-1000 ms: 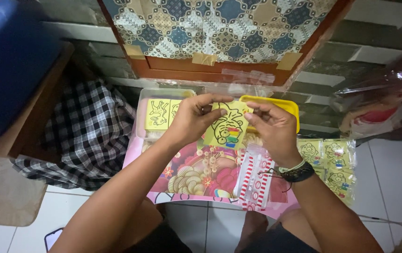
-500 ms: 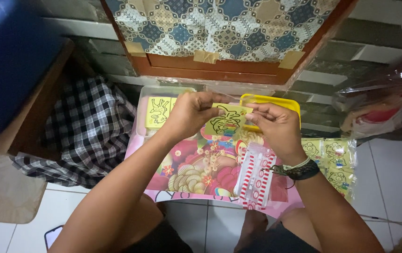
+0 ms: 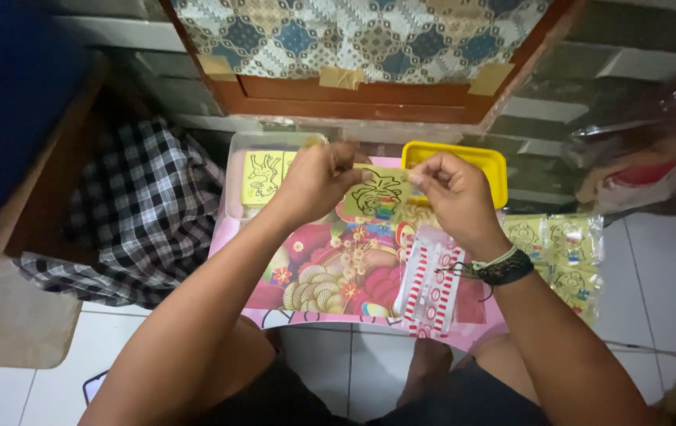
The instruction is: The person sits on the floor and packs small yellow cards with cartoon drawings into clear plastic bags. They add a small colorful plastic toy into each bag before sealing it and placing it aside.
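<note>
Position: on the person's head, above the work.
Facing: steeply down and a little forward, toward a pink picture board (image 3: pixel 330 276) across the lap.
Nearness: close; both forearms run up from the bottom edge to the left hand (image 3: pixel 318 177) and right hand (image 3: pixel 452 193) at mid-frame.
Edges: tiled floor (image 3: pixel 653 276) (right side), patterned cloth (image 3: pixel 353 35) at top.
Shared: only one view.
</note>
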